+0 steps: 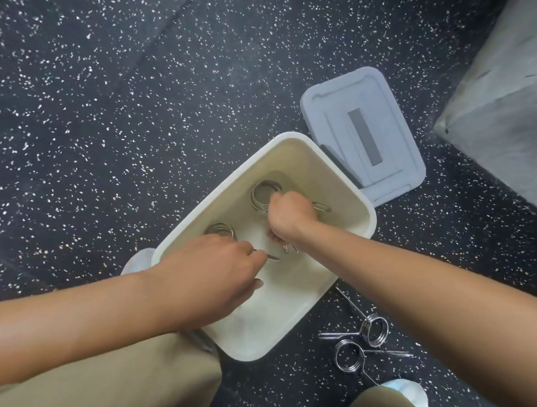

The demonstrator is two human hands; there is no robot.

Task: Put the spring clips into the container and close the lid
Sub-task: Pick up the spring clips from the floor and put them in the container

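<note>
We get even, fairly bright overhead light, with soft shadows pooling inside the container [297,161] under both hands. The picture is soft all over, with slight motion blur on the right hand [291,218]. Wide-angle bending stretches the forearms at the edges, and the speckled floor [110,101] dims toward the corners.

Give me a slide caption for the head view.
Both hands lower spring clips into the white container; two clips remain outside.

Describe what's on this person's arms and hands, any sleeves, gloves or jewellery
Both forearms are bare up to the frame edge: no sleeves in view. The left hand and right hand wear no gloves, and no rings, watch or wristband show. Below them are tan trousers.
</note>
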